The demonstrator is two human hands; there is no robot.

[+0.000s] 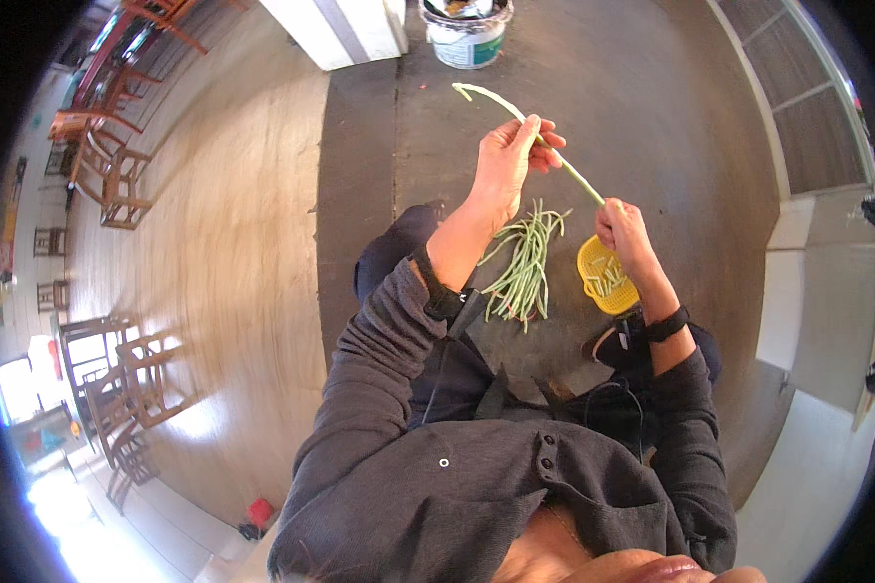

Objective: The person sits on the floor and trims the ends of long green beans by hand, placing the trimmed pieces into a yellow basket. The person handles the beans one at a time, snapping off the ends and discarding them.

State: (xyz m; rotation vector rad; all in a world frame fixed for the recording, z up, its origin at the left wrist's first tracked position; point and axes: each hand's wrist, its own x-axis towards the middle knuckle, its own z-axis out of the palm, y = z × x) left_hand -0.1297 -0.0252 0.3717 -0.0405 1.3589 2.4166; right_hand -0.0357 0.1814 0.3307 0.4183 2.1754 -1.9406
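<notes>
One long green bean (582, 180) stretches between my two hands above the dark floor. My left hand (514, 153) pinches it along its middle, and its far end bends over beyond the fingers with a short piece hanging. The near end disappears into the curled fingers of my right hand (623, 229). Below my hands, a loose bundle of long beans (525, 270) lies on the floor between my legs. A yellow perforated plastic basket (589, 251) sits under my right hand, with short cut bean pieces (607, 278) in it. My right wrist and forearm cover part of the basket.
A bucket (467, 45) with a dark-lined rim stands ahead, beside a white post (343, 33). Wooden chairs (120, 178) and tables are at the far left on the pale floor. Along the right runs a wall with a framed panel (809, 109).
</notes>
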